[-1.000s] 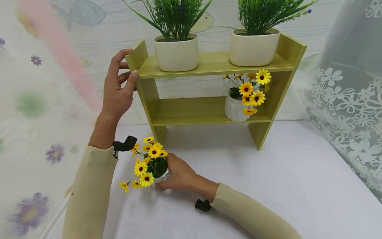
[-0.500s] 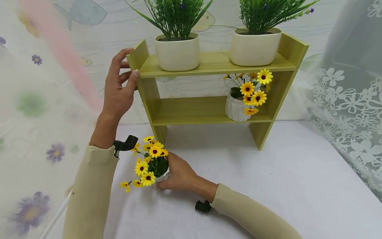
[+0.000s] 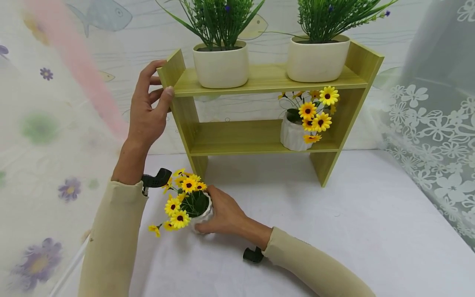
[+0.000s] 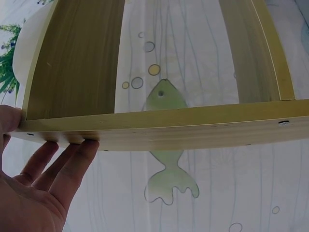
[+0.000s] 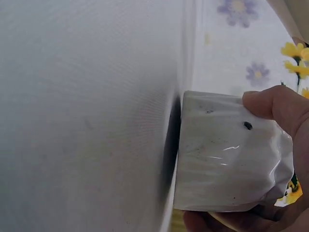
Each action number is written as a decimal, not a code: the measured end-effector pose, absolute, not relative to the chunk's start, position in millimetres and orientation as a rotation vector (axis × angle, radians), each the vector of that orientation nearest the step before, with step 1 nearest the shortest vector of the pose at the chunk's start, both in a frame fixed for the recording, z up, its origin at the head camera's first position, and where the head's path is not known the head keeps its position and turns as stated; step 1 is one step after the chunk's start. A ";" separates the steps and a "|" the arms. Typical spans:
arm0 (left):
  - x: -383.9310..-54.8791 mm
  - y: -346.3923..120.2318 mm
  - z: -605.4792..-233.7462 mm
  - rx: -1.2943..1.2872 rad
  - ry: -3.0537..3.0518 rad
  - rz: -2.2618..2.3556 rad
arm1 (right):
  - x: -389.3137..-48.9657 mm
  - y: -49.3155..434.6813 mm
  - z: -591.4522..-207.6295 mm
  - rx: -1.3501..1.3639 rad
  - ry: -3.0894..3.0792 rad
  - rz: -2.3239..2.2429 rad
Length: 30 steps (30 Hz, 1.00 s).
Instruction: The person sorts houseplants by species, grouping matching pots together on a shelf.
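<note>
My right hand (image 3: 224, 214) grips a small white flowerpot (image 3: 203, 220) holding yellow artificial daisies (image 3: 185, 202), in front of the shelf's left leg. In the right wrist view, my thumb and fingers wrap round the ridged white pot (image 5: 227, 154). A dark shadow lies between its base and the tablecloth; whether it fully clears the cloth I cannot tell. My left hand (image 3: 148, 99) holds the top of the left side panel of a two-tier wooden shelf (image 3: 237, 136). The left wrist view has my fingertips (image 4: 89, 147) against the panel's outer face, thumb at its edge.
Two cream planters (image 3: 220, 66) with tall green plants stand on the top tier. A matching daisy pot (image 3: 295, 134) sits at the right end of the lower tier. White cloth covers the table (image 3: 352, 231); a lace curtain (image 3: 438, 123) hangs at right.
My right hand has shifted slightly upward in the head view, and the daisy pot has tilted a little with it. The left hand stays on the shelf panel.
</note>
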<state>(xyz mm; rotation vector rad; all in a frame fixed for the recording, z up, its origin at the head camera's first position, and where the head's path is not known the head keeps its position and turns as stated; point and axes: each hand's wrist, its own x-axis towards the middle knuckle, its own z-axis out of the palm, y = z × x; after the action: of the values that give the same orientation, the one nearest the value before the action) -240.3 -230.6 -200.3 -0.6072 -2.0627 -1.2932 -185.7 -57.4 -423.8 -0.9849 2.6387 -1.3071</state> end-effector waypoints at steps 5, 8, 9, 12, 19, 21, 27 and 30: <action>-249.1 -235.0 -204.3 -0.623 -2.053 -1.288 | -185.4 -56.2 -422.7 -0.976 2.620 -1.335; -259.3 -240.2 -208.5 -0.634 -2.047 -1.289 | -185.5 -54.1 -418.6 -0.957 2.627 -1.364; -262.3 -242.0 -210.0 -0.634 -2.047 -1.288 | -185.9 -53.3 -416.6 -0.954 2.637 -1.366; -268.0 -246.0 -212.6 -0.631 -2.051 -1.285 | -187.1 -50.9 -410.5 -0.950 2.662 -1.376; -256.1 -242.6 -206.7 -0.609 -2.068 -1.298 | -190.7 -43.5 -395.9 -0.948 2.688 -1.396; -249.5 -239.2 -203.4 -0.606 -2.077 -1.300 | -192.0 -40.7 -392.1 -0.947 2.682 -1.422; -239.5 -233.5 -199.3 -0.609 -2.093 -1.301 | -195.3 -30.4 -377.7 -0.941 2.663 -1.517; -240.3 -233.5 -199.1 -0.614 -2.091 -1.304 | -197.5 -26.1 -370.7 -0.965 2.652 -1.557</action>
<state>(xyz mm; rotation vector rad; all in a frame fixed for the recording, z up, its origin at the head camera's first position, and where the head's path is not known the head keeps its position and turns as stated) -240.3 -233.5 -199.1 -0.6142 -2.0911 -1.3036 -197.5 -26.1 -370.7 -0.9645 2.6520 -1.5575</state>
